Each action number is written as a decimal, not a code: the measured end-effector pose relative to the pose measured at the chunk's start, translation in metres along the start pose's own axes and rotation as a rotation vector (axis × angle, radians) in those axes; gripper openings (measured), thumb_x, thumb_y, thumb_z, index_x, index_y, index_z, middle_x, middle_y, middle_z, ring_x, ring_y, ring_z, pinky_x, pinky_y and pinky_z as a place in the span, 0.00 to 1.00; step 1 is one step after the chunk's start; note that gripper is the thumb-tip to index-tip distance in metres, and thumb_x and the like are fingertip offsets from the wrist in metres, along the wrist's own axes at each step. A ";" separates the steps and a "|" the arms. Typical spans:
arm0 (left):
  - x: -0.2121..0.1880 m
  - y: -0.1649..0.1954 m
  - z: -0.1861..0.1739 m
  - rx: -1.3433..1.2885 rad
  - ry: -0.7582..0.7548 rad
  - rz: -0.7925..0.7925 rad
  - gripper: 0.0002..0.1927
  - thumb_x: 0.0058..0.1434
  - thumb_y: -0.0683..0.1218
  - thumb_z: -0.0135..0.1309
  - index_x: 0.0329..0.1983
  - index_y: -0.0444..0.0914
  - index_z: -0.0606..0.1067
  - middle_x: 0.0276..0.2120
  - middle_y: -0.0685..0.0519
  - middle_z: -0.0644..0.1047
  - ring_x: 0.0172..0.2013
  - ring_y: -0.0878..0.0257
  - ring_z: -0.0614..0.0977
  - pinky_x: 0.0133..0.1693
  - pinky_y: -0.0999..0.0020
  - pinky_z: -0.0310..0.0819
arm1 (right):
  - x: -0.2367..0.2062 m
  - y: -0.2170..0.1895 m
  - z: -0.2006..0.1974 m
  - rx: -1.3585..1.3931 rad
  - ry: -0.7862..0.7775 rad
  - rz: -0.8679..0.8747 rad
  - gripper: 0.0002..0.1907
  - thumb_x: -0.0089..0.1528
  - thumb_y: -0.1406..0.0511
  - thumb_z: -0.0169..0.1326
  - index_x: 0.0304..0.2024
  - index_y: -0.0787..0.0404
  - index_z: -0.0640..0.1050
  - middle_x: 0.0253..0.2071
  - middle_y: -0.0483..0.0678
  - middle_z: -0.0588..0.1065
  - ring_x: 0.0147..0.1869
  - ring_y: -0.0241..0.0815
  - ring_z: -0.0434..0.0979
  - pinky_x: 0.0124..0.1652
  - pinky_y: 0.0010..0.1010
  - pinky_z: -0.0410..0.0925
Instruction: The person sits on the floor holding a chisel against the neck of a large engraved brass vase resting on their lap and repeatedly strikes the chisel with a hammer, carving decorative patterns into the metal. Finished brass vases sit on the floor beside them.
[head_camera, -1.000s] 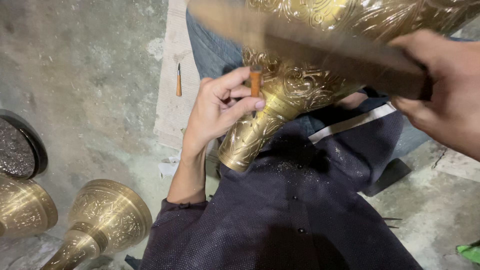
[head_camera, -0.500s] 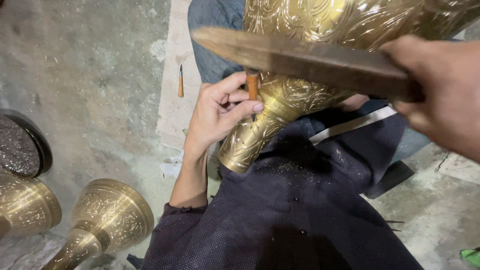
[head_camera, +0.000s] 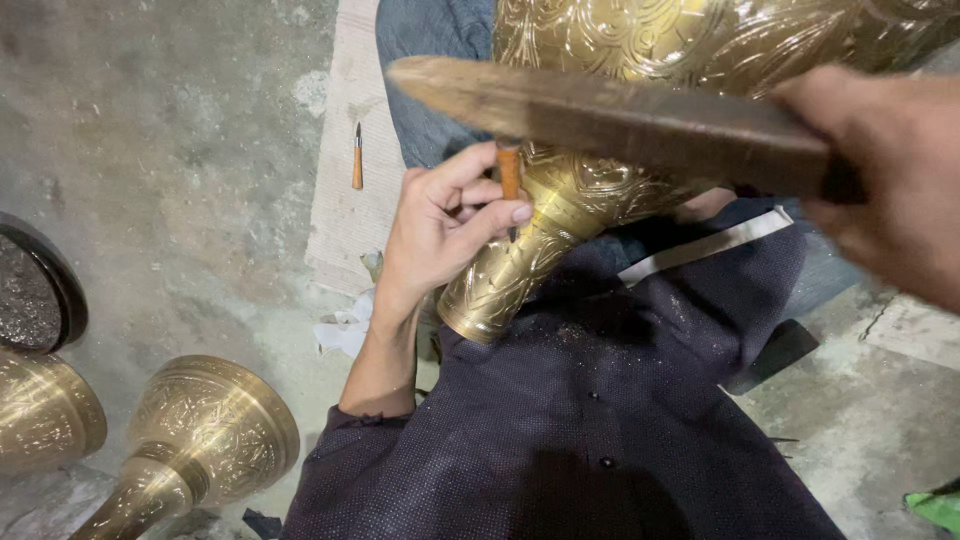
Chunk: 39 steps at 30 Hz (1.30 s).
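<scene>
A large engraved brass vase (head_camera: 600, 120) lies across my lap, its narrow neck pointing toward me. My left hand (head_camera: 440, 225) pinches a small wooden-handled chisel (head_camera: 509, 172) upright against the vase's neck. My right hand (head_camera: 880, 180) grips a long flat wooden mallet (head_camera: 600, 110), which hangs just above the chisel's top. The chisel's tip is hidden behind my fingers.
Two more engraved brass vases (head_camera: 195, 440) (head_camera: 40, 425) lie on the concrete floor at lower left. A dark round dish (head_camera: 35, 295) sits at the left edge. Another small chisel (head_camera: 356, 160) rests on a cloth mat (head_camera: 350, 210) ahead.
The wooden mallet has come down from higher up to just over the chisel's head. My left hand and the chisel stayed in place on the vase.
</scene>
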<state>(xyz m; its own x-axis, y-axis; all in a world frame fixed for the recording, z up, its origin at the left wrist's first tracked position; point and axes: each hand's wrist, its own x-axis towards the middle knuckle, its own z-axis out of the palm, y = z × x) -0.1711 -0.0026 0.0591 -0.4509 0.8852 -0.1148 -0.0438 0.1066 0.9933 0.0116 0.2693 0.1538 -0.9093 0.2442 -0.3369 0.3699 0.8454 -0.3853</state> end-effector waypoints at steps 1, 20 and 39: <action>0.000 0.000 -0.001 0.025 0.012 -0.008 0.22 0.67 0.37 0.61 0.64 0.34 0.74 0.36 0.52 0.86 0.28 0.76 0.82 0.28 0.81 0.71 | -0.001 0.003 0.001 -0.048 -0.039 -0.010 0.24 0.56 0.76 0.60 0.56 0.67 0.74 0.33 0.56 0.76 0.30 0.44 0.81 0.29 0.35 0.74; -0.010 0.011 0.004 0.038 0.066 -0.052 0.22 0.67 0.37 0.62 0.63 0.33 0.74 0.37 0.55 0.86 0.28 0.81 0.74 0.27 0.82 0.61 | 0.004 -0.008 -0.004 0.137 0.085 -0.080 0.22 0.58 0.74 0.61 0.54 0.72 0.72 0.36 0.59 0.75 0.34 0.47 0.80 0.33 0.35 0.73; -0.016 0.017 0.019 0.024 0.151 -0.066 0.22 0.67 0.37 0.63 0.64 0.33 0.74 0.35 0.55 0.85 0.28 0.80 0.75 0.29 0.82 0.63 | -0.005 0.004 -0.004 0.124 -0.027 -0.003 0.24 0.60 0.76 0.59 0.59 0.68 0.72 0.39 0.57 0.77 0.38 0.47 0.82 0.37 0.35 0.74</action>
<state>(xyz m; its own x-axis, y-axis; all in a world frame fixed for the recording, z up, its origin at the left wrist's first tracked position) -0.1478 -0.0060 0.0773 -0.5766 0.7979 -0.1755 -0.0577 0.1745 0.9830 0.0169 0.2737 0.1569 -0.9055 0.2276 -0.3580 0.3896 0.7803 -0.4893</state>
